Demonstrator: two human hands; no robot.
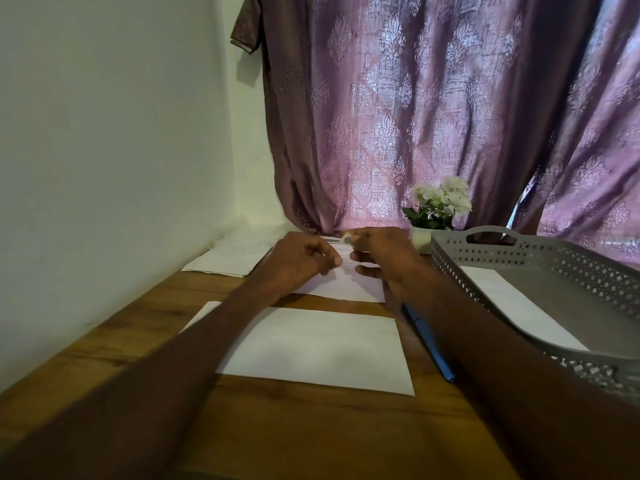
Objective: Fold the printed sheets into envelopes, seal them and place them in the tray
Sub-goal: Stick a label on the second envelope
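Bare wood of the brown wooden desk (145, 327) lies open along its left edge and near edge. The grey perforated plastic tray (540, 268) walls off the right edge; a blue pen (431, 341) lies just beside it, and a white-flowered potted plant (437, 211) blocks the far right corner.

curtain (433, 109) purple damask | tray (519, 251) grey | pen (433, 344) blue

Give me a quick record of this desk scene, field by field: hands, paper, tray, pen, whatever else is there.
left hand: fingers curled, pinching the sheet
right hand: pinching the sheet's far edge
sheet: lies on the table, far edge lifted by both hands
envelope: flat on the table, nearer than the sheet
tray: grey, at right, one white paper inside
pen: blue, between envelope and tray
stack: papers, far left by the wall
plant: white flowers, behind the tray
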